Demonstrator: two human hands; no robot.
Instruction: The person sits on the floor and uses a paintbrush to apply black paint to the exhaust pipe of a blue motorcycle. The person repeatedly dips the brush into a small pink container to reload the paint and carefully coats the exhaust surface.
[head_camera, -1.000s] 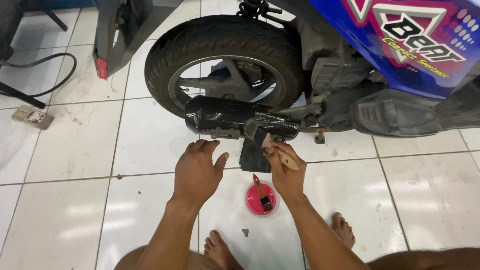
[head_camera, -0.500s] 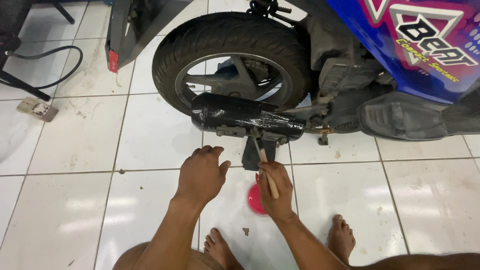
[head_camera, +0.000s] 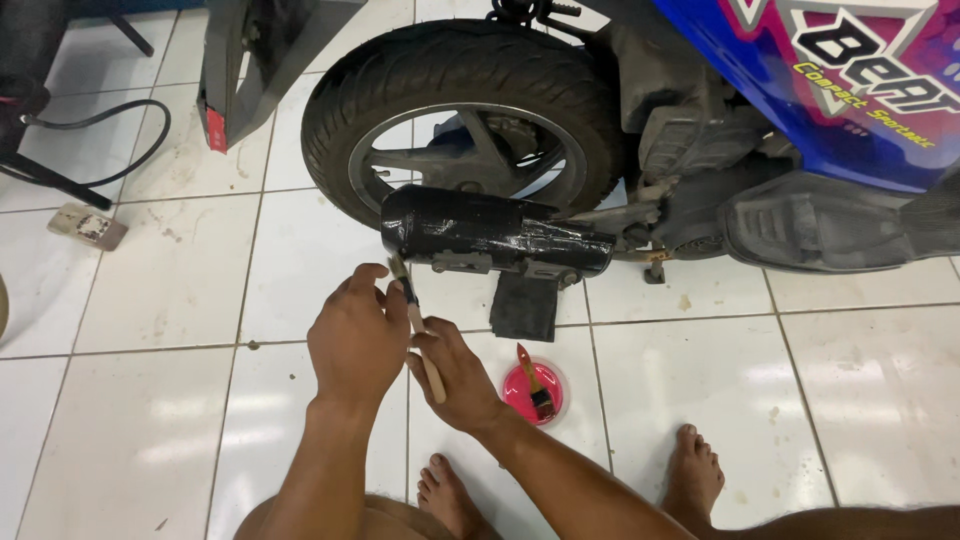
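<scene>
Black bristles of a paintbrush (head_camera: 418, 322) grasped by the right hand (head_camera: 458, 378) are half hidden behind the released left hand (head_camera: 357, 335), just below the exhaust muffler (head_camera: 492, 232); bare floor tiles (head_camera: 150, 400) lie leftward.

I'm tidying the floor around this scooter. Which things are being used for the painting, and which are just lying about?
In use:
- thin paintbrush, in the right hand, with the left hand touching it
- glossy black exhaust
- pink dish with a second brush in it
- dark sheet under the exhaust

Lying about:
- small flat block on the tiles
- black cable
</scene>
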